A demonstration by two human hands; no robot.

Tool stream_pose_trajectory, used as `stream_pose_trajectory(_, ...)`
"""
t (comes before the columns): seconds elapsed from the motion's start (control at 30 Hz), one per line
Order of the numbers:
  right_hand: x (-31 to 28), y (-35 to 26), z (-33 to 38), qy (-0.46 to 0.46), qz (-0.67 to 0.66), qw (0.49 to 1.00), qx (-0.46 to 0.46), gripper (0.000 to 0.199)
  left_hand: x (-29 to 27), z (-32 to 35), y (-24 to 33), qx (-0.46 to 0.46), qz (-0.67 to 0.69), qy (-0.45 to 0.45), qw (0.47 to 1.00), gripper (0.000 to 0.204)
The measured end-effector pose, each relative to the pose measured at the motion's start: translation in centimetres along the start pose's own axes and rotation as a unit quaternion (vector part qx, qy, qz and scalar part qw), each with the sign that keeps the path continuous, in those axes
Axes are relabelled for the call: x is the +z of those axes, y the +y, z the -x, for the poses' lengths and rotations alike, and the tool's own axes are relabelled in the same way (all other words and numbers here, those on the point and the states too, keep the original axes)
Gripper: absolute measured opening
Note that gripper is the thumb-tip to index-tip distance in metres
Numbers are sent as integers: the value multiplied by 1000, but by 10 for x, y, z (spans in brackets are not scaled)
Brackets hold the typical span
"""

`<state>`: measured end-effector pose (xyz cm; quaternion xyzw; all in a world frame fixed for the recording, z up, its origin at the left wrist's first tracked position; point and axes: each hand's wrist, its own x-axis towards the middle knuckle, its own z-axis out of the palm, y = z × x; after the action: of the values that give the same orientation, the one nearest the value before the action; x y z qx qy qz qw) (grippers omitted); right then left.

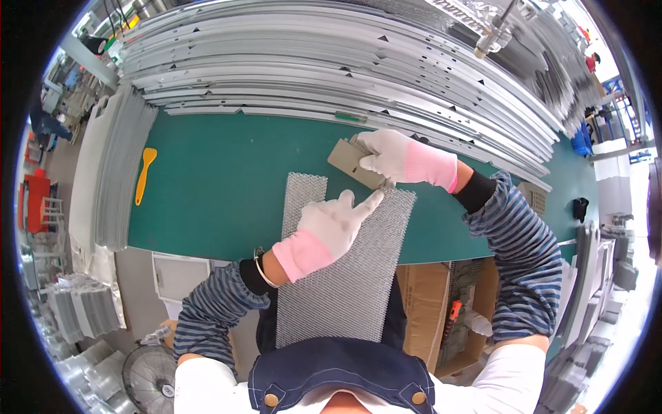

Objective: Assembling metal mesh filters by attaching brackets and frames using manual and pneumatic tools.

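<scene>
A sheet of silver expanded metal mesh (331,297) reaches from my lap up over the front edge of the green tabletop (207,186). On it rests my left hand (334,224), gloved in white with a pink cuff. Its fingers are apart, and the index finger stretches toward the mesh's far right corner. My right hand (393,155), gloved alike, grips a flat beige-grey plate (353,164) with small slots. That plate is tilted, its lower end close to the mesh's far edge; whether they touch I cannot tell. The right fingertips are partly hidden.
Long silver metal profiles (289,69) lie stacked across the back. At the left stand grey panels (103,172), beside a yellow scraper (144,176). Another slotted beige piece (533,198) lies right of my forearm. Below the table are a cardboard box (422,303) and a fan (148,376).
</scene>
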<state>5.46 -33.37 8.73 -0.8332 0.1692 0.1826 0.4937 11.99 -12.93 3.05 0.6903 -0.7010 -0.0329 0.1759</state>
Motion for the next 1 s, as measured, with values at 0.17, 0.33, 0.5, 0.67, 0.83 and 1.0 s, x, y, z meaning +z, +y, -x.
stream_pose_trajectory(0.17,3,-2,2,28,50,998,-28,35,-3,1,0,0,28,18,999,52)
stream_pose_trajectory(0.33,1,15,-3,-52,96,992,-57,35,-6,-5,4,16,53,24,998,46)
stream_pose_trajectory(0.5,8,-4,1,-48,76,993,-77,32,-39,5,-13,24,93,55,994,36)
stream_pose_trajectory(0.67,4,-9,16,-32,99,986,-127,31,-69,-31,-75,95,68,-4,993,29)
stream_pose_trajectory(0.83,14,-34,33,17,57,998,-26,33,-85,-42,-80,-139,319,-277,896,26)
stream_pose_trajectory(1.0,18,-33,32,28,54,998,-6,26,-84,-40,-86,-167,301,-287,894,26)
